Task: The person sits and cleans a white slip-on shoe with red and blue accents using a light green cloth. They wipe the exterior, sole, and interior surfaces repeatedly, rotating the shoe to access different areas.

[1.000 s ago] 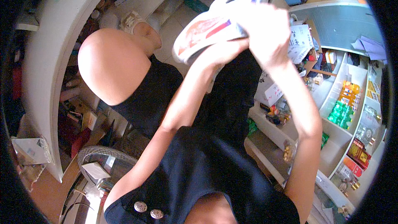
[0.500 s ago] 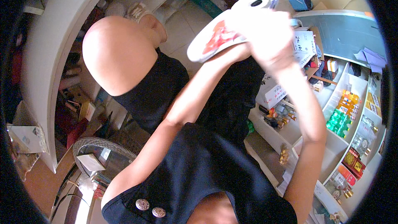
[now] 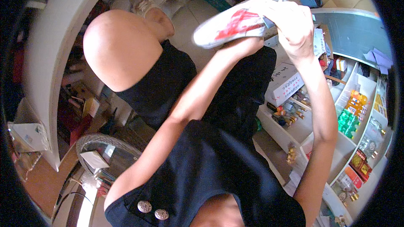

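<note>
A white shoe (image 3: 231,23) with a red patch on its side is raised in front of me, its sole edge tilted toward the lower left. My left hand (image 3: 248,46) supports it from beneath, fingers closed and mostly hidden by the shoe. Over the shoe's right end, my right hand (image 3: 294,27) is bent down with curled fingers. Between those fingers, a small pale blue-grey piece (image 3: 268,22) shows against the red patch; its kind is unclear. The shoe is slightly blurred.
Right of my knees stands a white box (image 3: 286,82) beside a compartmented white shelf (image 3: 332,155) holding several bottles and packs. A round mirror-like piece with a woven rim (image 3: 107,141) is at lower left. A white curved panel edge (image 3: 44,67) runs along the left. My bare knee (image 3: 122,50) juts out.
The shoe has rotated so its red side faces up more, with its opening no longer visible. My right hand has shifted slightly right and up, and now shows less motion blur.
</note>
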Action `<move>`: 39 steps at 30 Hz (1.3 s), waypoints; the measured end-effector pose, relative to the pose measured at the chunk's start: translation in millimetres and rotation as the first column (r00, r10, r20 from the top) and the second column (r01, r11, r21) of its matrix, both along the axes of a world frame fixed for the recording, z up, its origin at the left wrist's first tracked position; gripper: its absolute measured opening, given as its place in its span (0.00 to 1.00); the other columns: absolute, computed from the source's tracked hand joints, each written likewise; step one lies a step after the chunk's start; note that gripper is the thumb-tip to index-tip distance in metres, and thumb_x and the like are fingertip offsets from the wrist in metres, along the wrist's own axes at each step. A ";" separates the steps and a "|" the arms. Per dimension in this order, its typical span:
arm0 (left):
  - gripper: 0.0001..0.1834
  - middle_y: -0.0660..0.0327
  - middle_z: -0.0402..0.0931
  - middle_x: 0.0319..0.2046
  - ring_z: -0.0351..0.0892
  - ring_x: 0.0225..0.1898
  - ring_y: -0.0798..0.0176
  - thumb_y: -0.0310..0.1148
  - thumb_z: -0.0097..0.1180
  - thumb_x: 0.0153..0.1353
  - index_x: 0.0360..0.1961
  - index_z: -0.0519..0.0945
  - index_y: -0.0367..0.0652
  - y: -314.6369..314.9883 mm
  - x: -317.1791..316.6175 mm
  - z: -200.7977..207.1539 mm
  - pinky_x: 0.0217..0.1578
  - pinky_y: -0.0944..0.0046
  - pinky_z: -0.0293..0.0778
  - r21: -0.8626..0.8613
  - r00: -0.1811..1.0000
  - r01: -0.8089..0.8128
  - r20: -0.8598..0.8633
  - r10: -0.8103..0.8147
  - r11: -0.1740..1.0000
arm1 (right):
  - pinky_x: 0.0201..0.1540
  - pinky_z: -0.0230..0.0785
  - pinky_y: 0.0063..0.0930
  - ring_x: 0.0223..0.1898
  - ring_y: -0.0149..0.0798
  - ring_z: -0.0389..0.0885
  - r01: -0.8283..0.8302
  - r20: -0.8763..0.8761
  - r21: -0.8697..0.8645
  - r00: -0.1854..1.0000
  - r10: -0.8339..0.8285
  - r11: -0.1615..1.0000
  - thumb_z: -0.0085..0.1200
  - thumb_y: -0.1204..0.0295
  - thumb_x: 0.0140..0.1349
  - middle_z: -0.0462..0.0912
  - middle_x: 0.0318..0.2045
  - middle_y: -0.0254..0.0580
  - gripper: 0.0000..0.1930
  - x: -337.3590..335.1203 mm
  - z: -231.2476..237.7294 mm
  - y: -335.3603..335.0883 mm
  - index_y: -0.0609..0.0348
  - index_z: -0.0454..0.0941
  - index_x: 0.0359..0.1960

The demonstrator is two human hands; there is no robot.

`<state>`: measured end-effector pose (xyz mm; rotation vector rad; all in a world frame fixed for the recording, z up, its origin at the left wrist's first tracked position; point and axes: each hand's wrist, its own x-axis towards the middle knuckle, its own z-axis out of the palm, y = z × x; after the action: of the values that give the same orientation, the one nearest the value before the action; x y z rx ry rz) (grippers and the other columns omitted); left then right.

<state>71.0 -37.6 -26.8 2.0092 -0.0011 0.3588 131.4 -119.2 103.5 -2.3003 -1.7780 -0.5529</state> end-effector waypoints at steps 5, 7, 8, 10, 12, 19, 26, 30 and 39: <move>0.19 0.43 0.74 0.52 0.72 0.56 0.44 0.33 0.47 0.60 0.50 0.75 0.37 -2.9 -5.7 -13.3 0.61 0.51 0.63 0.064 0.997 -0.047 0.061 0.044 0.997 | 0.49 0.70 0.39 0.42 0.38 0.81 -0.211 -0.030 0.076 0.976 0.214 0.975 0.53 0.68 0.53 0.85 0.40 0.36 0.13 -44.7 -30.0 29.3 0.46 0.85 0.39; 0.19 0.43 0.74 0.53 0.71 0.57 0.43 0.32 0.46 0.60 0.51 0.75 0.37 0.2 -4.2 -19.6 0.61 0.50 0.62 0.069 0.997 -0.025 0.075 0.020 0.997 | 0.48 0.69 0.37 0.42 0.39 0.81 -0.157 0.022 0.021 0.987 0.157 0.987 0.53 0.70 0.53 0.85 0.40 0.36 0.14 -24.2 -31.5 12.2 0.47 0.84 0.41; 0.19 0.42 0.73 0.53 0.71 0.57 0.43 0.31 0.46 0.60 0.52 0.75 0.36 -1.2 -1.1 -22.8 0.62 0.50 0.62 0.045 0.998 0.009 0.062 -0.012 0.999 | 0.47 0.68 0.36 0.42 0.38 0.81 -0.070 0.057 0.000 0.996 0.070 0.998 0.53 0.73 0.53 0.84 0.40 0.36 0.15 -7.3 -27.7 -4.4 0.46 0.83 0.42; 0.21 0.42 0.73 0.53 0.70 0.58 0.43 0.28 0.47 0.56 0.53 0.75 0.37 1.3 11.7 -26.1 0.63 0.52 0.61 -0.116 0.985 0.165 -0.031 -0.170 0.979 | 0.45 0.67 0.35 0.41 0.39 0.80 0.217 -0.013 -0.020 0.976 -0.217 0.976 0.53 0.79 0.53 0.84 0.40 0.36 0.16 15.8 -32.5 -53.3 0.48 0.82 0.42; 0.29 0.43 0.73 0.54 0.68 0.60 0.45 0.21 0.46 0.46 0.55 0.74 0.36 10.5 5.8 -10.7 0.63 0.55 0.60 -0.283 0.973 0.232 0.069 -0.221 0.931 | 0.52 0.67 0.31 0.47 0.39 0.80 0.433 -0.274 0.078 0.875 -0.398 0.898 0.50 0.85 0.56 0.83 0.44 0.42 0.17 14.7 -38.8 -73.8 0.56 0.80 0.46; 0.34 0.51 0.74 0.52 0.68 0.59 0.55 0.16 0.44 0.41 0.56 0.71 0.33 24.3 5.2 -3.9 0.63 0.60 0.58 -0.519 0.969 0.201 -0.020 -0.247 0.831 | 0.56 0.65 0.27 0.52 0.32 0.75 0.827 -0.924 0.173 0.325 -0.204 0.536 0.54 0.75 0.65 0.79 0.51 0.40 0.18 -15.2 -77.1 -75.8 0.62 0.73 0.56; 0.28 0.53 0.67 0.54 0.66 0.56 0.59 0.27 0.58 0.49 0.54 0.71 0.35 28.5 -1.6 4.9 0.59 0.62 0.61 -0.697 0.998 0.000 -0.045 -0.043 0.717 | 0.51 0.66 0.24 0.44 0.29 0.74 0.899 -0.957 0.287 0.283 0.059 0.331 0.52 0.76 0.66 0.78 0.44 0.38 0.14 -59.1 -135.2 -71.6 0.67 0.71 0.52; 0.15 0.56 0.64 0.50 0.71 0.45 0.62 0.36 0.64 0.55 0.31 0.77 0.34 32.3 2.0 9.7 0.47 0.62 0.71 -0.538 0.993 -0.054 0.060 0.102 0.841 | 0.49 0.66 0.24 0.42 0.29 0.74 0.891 -0.948 0.306 0.316 0.026 0.336 0.52 0.75 0.66 0.79 0.41 0.37 0.10 -71.2 -144.9 -59.9 0.67 0.74 0.47; 0.13 0.53 0.68 0.49 0.77 0.32 0.59 0.24 0.66 0.46 0.23 0.71 0.36 18.8 -2.5 17.8 0.33 0.60 0.74 0.067 0.969 -0.111 0.228 0.093 0.992 | 0.55 0.67 0.31 0.50 0.34 0.73 0.854 -0.881 0.460 0.407 0.241 0.241 0.63 0.77 0.56 0.74 0.51 0.42 0.28 -61.6 -110.7 -42.1 0.62 0.65 0.58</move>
<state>68.5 -18.8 -9.0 2.0415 -0.0547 0.6597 69.8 -161.2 -7.2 -1.4646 -0.0678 -0.2189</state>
